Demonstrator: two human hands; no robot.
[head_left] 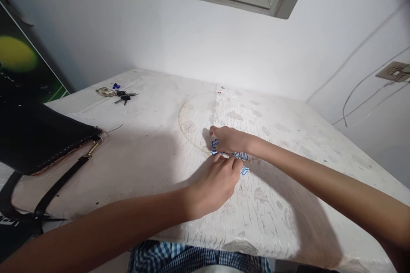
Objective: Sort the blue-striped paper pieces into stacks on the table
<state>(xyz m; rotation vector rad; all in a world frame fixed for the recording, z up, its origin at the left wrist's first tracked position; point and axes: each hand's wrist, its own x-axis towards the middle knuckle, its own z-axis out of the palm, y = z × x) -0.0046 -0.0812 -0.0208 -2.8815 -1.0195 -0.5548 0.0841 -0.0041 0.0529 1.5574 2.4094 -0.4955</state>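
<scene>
Near the middle of the table, both my hands are close together over a small, thin, whitish piece with blue print [240,155], perhaps a plastic wrapper. My left hand [218,181] is closed, its thumb and fingertips pinched at the near edge of the piece. Just beyond it, my right hand [232,138] bends down over the far side with curled fingers, and blue print shows beside and below them. The fingers hide much of the piece, so its full shape cannot be made out.
A white, worn table cover [275,204] lies under my hands. Keys [124,97] with a pale fob lie at the far left. A black bag [48,136] with a strap rests along the left edge. A wall socket [393,71] with loose wires is at right.
</scene>
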